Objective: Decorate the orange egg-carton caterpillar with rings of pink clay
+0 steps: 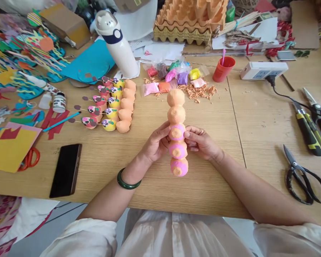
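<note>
An upright column of clay-covered balls (177, 132) stands on the wooden table (109, 160), orange at the top and ringed with pink lower down. My left hand (157, 142), with a green bangle (128, 180) on its wrist, grips the column from one side. My right hand (200, 142) presses against the other side, its fingers around the middle balls. Beyond my left hand lie several similar columns (120, 107) side by side, with yellow and pink painted faces and thin stalks.
Packets of coloured clay (171, 76) and orange shavings (198, 91) lie ahead, near a red cup (223, 69). A black phone (66, 170) and coloured paper (12, 148) sit left. Scissors (302, 182), a utility knife (310, 128) and a power strip (263, 70) sit right.
</note>
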Action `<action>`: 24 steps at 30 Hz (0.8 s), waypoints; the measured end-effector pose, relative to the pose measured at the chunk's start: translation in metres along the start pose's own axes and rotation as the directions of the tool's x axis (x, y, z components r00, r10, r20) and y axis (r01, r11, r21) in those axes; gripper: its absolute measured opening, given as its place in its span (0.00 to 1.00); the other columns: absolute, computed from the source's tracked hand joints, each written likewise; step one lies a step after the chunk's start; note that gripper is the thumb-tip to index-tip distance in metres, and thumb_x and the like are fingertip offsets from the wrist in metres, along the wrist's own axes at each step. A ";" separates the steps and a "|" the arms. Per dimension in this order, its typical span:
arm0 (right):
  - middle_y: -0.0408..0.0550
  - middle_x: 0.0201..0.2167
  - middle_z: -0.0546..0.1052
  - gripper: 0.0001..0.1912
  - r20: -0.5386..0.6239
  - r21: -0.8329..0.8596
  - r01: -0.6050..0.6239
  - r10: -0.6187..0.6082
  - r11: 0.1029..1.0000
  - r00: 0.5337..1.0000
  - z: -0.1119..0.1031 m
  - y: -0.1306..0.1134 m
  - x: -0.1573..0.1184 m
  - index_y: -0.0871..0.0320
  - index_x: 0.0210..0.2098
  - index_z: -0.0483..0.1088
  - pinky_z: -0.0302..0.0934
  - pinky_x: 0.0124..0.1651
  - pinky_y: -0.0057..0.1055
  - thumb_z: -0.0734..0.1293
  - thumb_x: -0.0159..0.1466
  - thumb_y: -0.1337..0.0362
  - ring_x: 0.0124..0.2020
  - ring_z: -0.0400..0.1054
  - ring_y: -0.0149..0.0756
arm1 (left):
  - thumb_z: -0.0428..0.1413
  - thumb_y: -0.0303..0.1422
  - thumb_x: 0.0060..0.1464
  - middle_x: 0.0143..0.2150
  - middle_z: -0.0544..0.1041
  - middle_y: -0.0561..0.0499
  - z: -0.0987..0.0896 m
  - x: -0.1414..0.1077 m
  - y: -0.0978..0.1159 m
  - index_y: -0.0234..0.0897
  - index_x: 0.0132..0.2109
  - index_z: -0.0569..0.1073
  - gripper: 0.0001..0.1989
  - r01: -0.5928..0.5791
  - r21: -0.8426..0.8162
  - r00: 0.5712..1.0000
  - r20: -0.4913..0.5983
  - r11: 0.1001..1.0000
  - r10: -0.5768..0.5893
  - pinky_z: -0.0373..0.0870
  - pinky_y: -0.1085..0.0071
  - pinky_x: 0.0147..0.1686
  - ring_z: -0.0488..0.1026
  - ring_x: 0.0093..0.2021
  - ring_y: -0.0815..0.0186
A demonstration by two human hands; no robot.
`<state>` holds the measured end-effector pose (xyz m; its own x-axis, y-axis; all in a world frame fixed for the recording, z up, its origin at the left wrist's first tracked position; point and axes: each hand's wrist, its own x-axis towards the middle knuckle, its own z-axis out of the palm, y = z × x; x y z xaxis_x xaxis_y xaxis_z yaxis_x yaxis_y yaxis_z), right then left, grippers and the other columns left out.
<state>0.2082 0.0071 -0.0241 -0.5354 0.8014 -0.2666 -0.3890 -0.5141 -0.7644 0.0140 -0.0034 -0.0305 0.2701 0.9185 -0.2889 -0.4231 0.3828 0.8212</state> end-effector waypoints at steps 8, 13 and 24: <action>0.30 0.16 0.59 0.26 0.086 -0.155 0.055 -0.042 0.986 0.995 0.000 -0.001 0.001 0.57 0.24 0.70 0.38 0.19 0.22 0.85 0.56 0.49 0.17 0.44 0.19 | 0.70 0.55 0.49 0.32 0.76 0.52 0.006 -0.006 0.010 0.45 0.42 0.79 0.22 0.101 -0.031 0.991 0.087 0.994 -0.097 0.70 0.64 0.32 0.71 0.30 0.63; 0.32 0.16 0.61 0.25 0.119 -0.248 0.059 -0.030 0.967 0.992 0.003 -0.001 0.001 0.58 0.24 0.71 0.40 0.19 0.23 0.84 0.59 0.49 0.16 0.49 0.19 | 0.71 0.46 0.47 0.30 0.71 0.54 0.010 -0.010 0.012 0.43 0.38 0.77 0.17 0.125 0.016 0.988 0.084 0.992 -0.126 0.69 0.64 0.33 0.68 0.29 0.66; 0.33 0.16 0.59 0.29 0.143 -0.233 0.069 -0.036 0.970 0.989 0.003 0.000 0.002 0.57 0.21 0.67 0.44 0.18 0.22 0.81 0.63 0.47 0.17 0.48 0.20 | 0.69 0.47 0.47 0.28 0.69 0.53 0.009 -0.013 0.015 0.44 0.37 0.78 0.15 0.129 0.126 0.986 0.084 0.984 -0.141 0.67 0.62 0.34 0.64 0.28 0.65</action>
<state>0.2047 0.0079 -0.0222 -0.6229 0.7674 -0.1518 -0.2400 -0.3722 -0.8966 0.0120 -0.0106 -0.0100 0.3989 0.8438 -0.3590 -0.2718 0.4827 0.8325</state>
